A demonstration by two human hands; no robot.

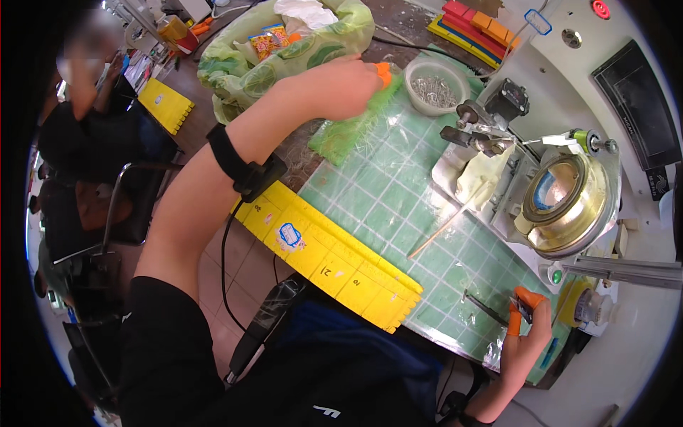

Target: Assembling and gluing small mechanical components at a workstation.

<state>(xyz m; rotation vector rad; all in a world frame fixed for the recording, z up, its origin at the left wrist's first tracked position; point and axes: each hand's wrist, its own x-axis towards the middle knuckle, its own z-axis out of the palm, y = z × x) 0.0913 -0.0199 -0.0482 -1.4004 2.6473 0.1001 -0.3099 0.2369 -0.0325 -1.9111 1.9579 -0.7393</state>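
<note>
My left hand [345, 87] reaches far forward over the green gridded mat [384, 192]. Its orange-capped fingertip [384, 71] is next to a white bowl [435, 85] of small shiny metal pieces. The hand hovers above a crumpled green plastic bag [345, 135], and its fingers are mostly hidden behind its back. A black band [238, 167] with a cable wraps that forearm. My right hand [526, 334] is at the mat's near right corner. It pinches a small dark part [524, 309] between orange-capped fingertips.
A long yellow toothed tray [327, 249] lies along the mat's near edge. A white machine carries a brass-coloured ring [565, 203] at the right. A thin wooden stick [445, 228] and a dark metal rod [484, 306] lie on the mat. Another person [85, 121] sits at the far left.
</note>
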